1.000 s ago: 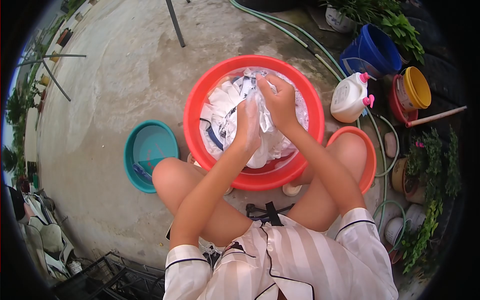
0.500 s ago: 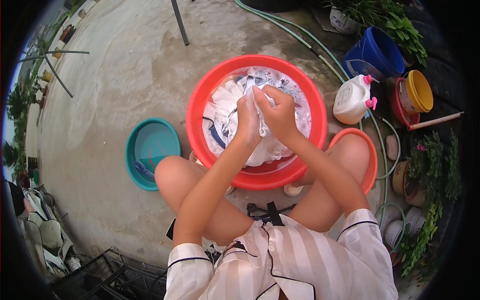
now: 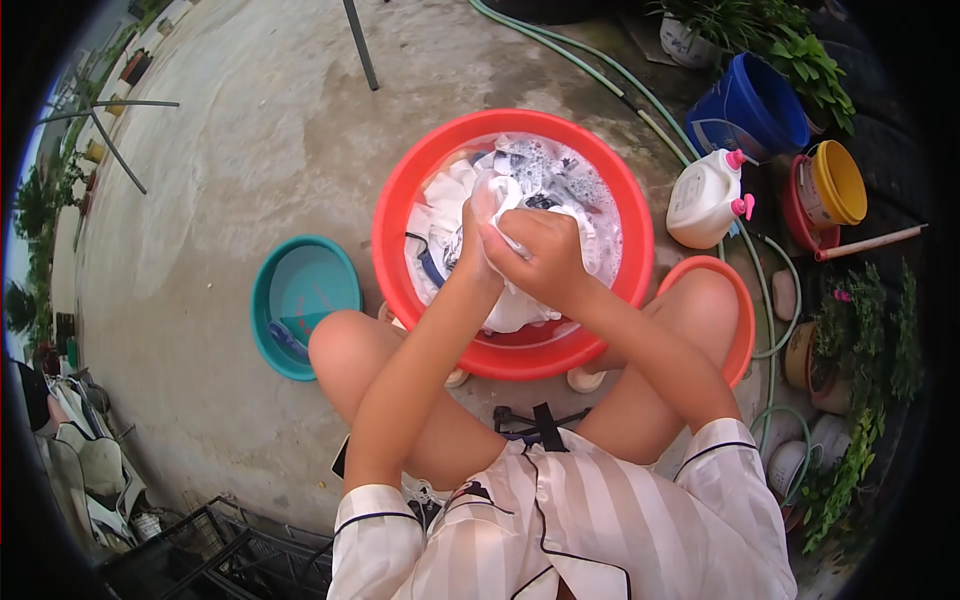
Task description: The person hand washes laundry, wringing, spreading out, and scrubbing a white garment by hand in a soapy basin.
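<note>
A wide red basin (image 3: 400, 300) stands between my knees, holding soapy water and wet white clothes (image 3: 440, 212) with dark patterns and dark blue trim. Over its middle, my left hand (image 3: 480, 237) is closed around a bunched white garment (image 3: 505, 188). Close against it, my right hand (image 3: 545, 252) is curled into a fist on the same cloth. White fabric shows between the two hands, while most fingertips are hidden. Suds (image 3: 575, 165) float along the basin's far right side.
A teal basin (image 3: 263, 345) with water and a blue item sits left. At right are an orange basin (image 3: 745, 335), a white detergent jug (image 3: 690, 205) with pink caps, a green hose (image 3: 640, 95), a blue bucket (image 3: 725, 105), a yellow bucket (image 3: 840, 180) and potted plants.
My right hand has come down toward me and turned knuckles-up, and my left hand has shifted slightly left. More of the bunched white garment now shows between them.
</note>
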Action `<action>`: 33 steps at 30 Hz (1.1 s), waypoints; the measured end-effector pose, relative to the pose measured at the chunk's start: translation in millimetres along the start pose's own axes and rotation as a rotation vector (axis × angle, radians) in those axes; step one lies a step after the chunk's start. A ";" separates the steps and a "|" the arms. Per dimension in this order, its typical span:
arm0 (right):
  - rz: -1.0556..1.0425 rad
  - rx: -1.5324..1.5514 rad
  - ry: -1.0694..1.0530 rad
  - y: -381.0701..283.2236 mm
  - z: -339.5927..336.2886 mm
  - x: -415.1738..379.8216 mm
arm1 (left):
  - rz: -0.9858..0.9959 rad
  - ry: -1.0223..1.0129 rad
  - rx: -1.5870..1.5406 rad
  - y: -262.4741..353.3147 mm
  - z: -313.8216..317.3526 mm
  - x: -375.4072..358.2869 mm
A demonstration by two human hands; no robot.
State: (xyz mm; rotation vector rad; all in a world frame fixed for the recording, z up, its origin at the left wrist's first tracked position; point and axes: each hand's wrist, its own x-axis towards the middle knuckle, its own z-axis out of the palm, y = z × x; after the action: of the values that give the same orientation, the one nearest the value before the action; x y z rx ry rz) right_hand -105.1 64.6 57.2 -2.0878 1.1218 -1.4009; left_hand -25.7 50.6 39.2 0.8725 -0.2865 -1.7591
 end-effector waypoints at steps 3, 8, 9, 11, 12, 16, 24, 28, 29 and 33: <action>0.306 -0.014 0.098 19.0 -5.4 16.0 | -0.052 -0.023 0.012 0.1 6.9 -4.5; 0.402 0.062 0.192 39.4 -6.3 21.7 | -0.033 -0.026 0.130 -4.8 14.6 -13.9; 0.388 0.020 0.167 33.0 -5.6 19.4 | -0.037 0.008 0.115 -1.9 15.4 -12.7; 0.166 -0.003 0.129 13.0 -3.4 11.4 | -0.036 0.027 0.059 5.1 11.3 -9.6; 0.056 -0.015 0.111 4.8 -2.4 6.0 | -0.037 0.035 0.031 10.0 8.8 -6.8; -0.160 -0.111 -0.086 -5.4 0.2 -7.2 | -0.116 -0.290 -0.030 4.4 -45.4 46.7; 0.453 0.239 0.252 44.1 -5.8 25.7 | -0.051 -0.078 0.183 -7.0 13.6 -16.4; 0.327 0.058 0.160 20.6 -1.1 14.1 | -0.060 -0.013 0.147 1.6 7.1 -4.1; 0.239 0.029 0.120 11.9 -0.2 8.9 | -0.030 -0.011 0.089 1.3 0.2 3.7; -0.053 0.018 -0.009 0.3 6.5 -3.0 | 0.045 -0.029 0.445 -15.3 -56.9 69.9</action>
State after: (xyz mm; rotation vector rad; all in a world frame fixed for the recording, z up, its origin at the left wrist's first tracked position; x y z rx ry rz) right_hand -100.0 66.1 52.4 -2.1238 1.0544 -1.4184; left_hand -7.3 6.0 -38.4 1.1442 -0.7310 -1.6932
